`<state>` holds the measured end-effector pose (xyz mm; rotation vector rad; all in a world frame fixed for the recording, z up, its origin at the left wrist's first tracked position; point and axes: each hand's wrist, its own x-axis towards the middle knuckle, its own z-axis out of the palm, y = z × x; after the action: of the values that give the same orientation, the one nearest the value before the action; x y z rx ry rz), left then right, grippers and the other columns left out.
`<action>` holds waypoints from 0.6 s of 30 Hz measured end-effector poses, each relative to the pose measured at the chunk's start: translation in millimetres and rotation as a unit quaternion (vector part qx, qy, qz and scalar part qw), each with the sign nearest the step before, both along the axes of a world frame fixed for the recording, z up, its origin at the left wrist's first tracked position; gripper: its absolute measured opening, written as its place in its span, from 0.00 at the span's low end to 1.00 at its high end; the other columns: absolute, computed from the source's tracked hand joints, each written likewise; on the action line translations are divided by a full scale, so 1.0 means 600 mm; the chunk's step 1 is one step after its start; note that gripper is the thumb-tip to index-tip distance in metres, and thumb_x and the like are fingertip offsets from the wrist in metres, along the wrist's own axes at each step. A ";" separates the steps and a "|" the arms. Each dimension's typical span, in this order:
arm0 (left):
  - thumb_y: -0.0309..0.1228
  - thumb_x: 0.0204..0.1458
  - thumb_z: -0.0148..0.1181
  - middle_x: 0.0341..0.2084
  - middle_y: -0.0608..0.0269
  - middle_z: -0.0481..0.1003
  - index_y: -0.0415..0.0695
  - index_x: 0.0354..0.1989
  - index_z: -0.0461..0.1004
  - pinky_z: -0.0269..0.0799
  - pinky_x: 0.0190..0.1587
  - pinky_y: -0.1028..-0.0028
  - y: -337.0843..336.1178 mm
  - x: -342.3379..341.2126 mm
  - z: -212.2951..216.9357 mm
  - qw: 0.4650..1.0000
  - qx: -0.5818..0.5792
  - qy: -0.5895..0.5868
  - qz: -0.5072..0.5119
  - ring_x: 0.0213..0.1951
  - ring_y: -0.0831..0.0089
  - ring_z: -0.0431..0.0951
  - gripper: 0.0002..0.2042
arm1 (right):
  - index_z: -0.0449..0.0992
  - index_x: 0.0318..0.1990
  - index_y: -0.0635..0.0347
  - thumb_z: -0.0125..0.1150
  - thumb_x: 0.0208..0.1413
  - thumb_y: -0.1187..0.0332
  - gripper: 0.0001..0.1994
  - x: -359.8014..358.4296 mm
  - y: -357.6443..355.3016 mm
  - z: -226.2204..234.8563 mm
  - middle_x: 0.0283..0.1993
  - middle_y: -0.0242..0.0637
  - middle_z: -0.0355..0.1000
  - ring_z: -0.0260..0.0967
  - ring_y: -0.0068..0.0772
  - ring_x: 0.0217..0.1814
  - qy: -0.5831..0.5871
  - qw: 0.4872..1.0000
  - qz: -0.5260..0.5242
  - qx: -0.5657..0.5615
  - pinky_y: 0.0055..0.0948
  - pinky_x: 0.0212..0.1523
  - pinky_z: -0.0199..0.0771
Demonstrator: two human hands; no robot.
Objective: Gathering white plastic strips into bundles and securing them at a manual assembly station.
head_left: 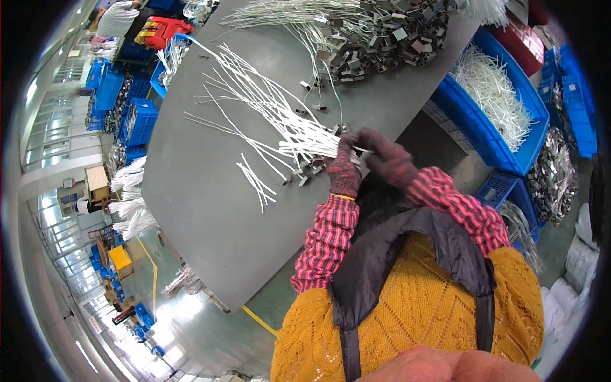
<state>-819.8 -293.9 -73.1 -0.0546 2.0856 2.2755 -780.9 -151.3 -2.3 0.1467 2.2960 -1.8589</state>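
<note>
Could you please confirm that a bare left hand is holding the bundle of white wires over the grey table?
Not quite: the head view shows the left hand in a dark red glove, not bare; it is holding the bundle of white wires over the grey table.

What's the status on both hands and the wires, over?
Left hand gripping white wires near one end. Right hand close by, blurred, grip unclear. Loose wires apart at left; metal parts heaped beyond.
</note>
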 end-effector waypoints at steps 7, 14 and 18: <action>0.40 0.57 0.58 0.18 0.59 0.75 0.35 0.41 0.72 0.68 0.15 0.71 -0.151 -0.077 0.045 0.944 -0.116 -0.237 0.197 0.14 0.71 0.74 0.17 | 0.64 0.64 0.51 0.62 0.50 0.72 0.30 -0.129 -0.026 -0.071 0.59 0.48 0.69 0.71 0.50 0.57 0.115 0.981 0.069 0.143 0.42 0.55 0.72; 0.36 0.57 0.54 0.25 0.53 0.76 0.36 0.38 0.69 0.71 0.20 0.68 -0.194 -0.065 0.061 0.953 0.156 -0.216 0.145 0.21 0.65 0.77 0.13 | 0.69 0.58 0.52 0.61 0.47 0.69 0.26 -0.149 -0.013 -0.132 0.46 0.44 0.70 0.72 0.53 0.45 0.107 0.891 0.121 0.424 0.49 0.46 0.74; 0.35 0.59 0.55 0.35 0.48 0.74 0.34 0.42 0.70 0.79 0.42 0.57 -0.169 -0.051 0.074 0.928 0.285 -0.225 0.088 0.37 0.55 0.78 0.14 | 0.70 0.55 0.53 0.63 0.48 0.65 0.23 -0.120 0.008 -0.078 0.44 0.44 0.71 0.74 0.51 0.42 0.158 0.888 0.118 0.416 0.45 0.40 0.76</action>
<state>-850.5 -395.5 -28.9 -0.6831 1.1976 2.5583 -853.1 -146.2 -49.2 -0.3363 3.0144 -0.7195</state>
